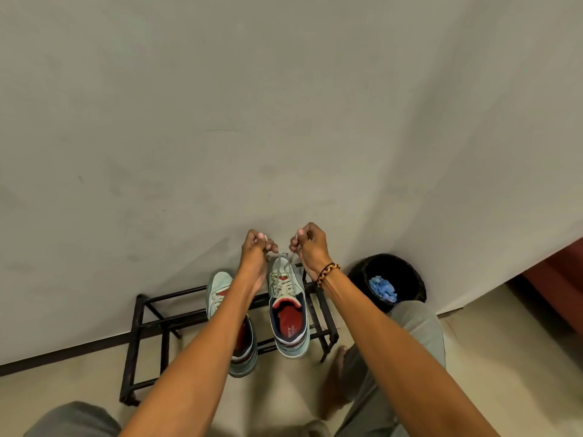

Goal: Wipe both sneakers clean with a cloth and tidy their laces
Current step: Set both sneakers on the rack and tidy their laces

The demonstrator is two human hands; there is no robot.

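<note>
**Both hands pinch the laces of the right-hand sneaker**

At centre frame, the left hand (pixel 255 250) is curled nearly closed, thumb and fingertips pinching one grey lace (pixel 273 254) end. The right hand (pixel 310 247), a braided bracelet (pixel 328 274) at its wrist, is closed the same way on the other end. Both ends are drawn up and apart above the toe of the right-hand sneaker (pixel 287 307).

That sneaker rests on the top bars of a black metal rack (pixel 148 320), heel toward the camera and hanging past the front bar. The left-hand sneaker (pixel 220 291) sits just beside it, partly hidden by the left forearm.

The hands are close to the pale wall (pixel 284 105) filling the upper frame. Right of the rack stands a dark bin (pixel 407 272) holding a blue cloth (pixel 382 288). Bare floor (pixel 492 357) opens at lower right; knees in grey fabric flank the lower frame.
</note>
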